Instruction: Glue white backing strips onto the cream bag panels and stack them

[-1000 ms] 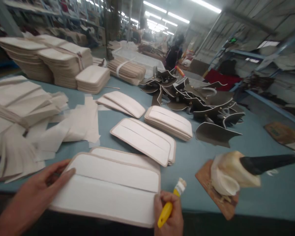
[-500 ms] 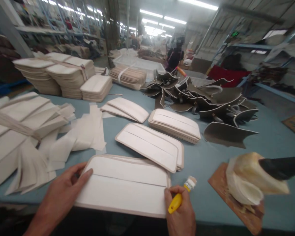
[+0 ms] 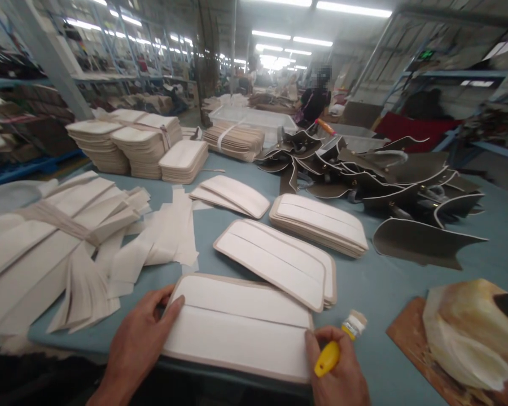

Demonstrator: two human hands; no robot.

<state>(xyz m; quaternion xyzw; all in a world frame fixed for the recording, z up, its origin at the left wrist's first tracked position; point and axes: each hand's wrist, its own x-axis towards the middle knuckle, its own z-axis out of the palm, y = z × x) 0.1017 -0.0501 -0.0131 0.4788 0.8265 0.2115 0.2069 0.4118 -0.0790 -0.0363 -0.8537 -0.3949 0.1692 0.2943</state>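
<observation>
A white rectangular panel [image 3: 237, 338] with rounded corners, a beige rim and a line across it lies at the table's front edge. My left hand [image 3: 141, 332] grips its left end, thumb on top and the other fingers partly hidden beneath. In my right hand [image 3: 338, 366] is a paintbrush [image 3: 328, 358] with a yellow handle and pale, coated bristles pointing away to the right. That hand's thumb and fingertips also touch the panel's right end. Just behind lie overlapping panels [image 3: 271, 259] of the same kind, close to the held one.
More panels stand in a stack [image 3: 322, 220] and in bundles [image 3: 139, 144]. Pale strips [image 3: 156, 239] spread across the left. Dark curved pieces [image 3: 427, 239] pile up at back right. A glue-stained container [image 3: 461, 332] sits on a brown board [image 3: 410, 332]. Farther back is a person [image 3: 317, 101].
The whole scene has shifted rightward and slightly down in the picture, as the head view turned. Both hands keep the same hold on the panel and the paintbrush.
</observation>
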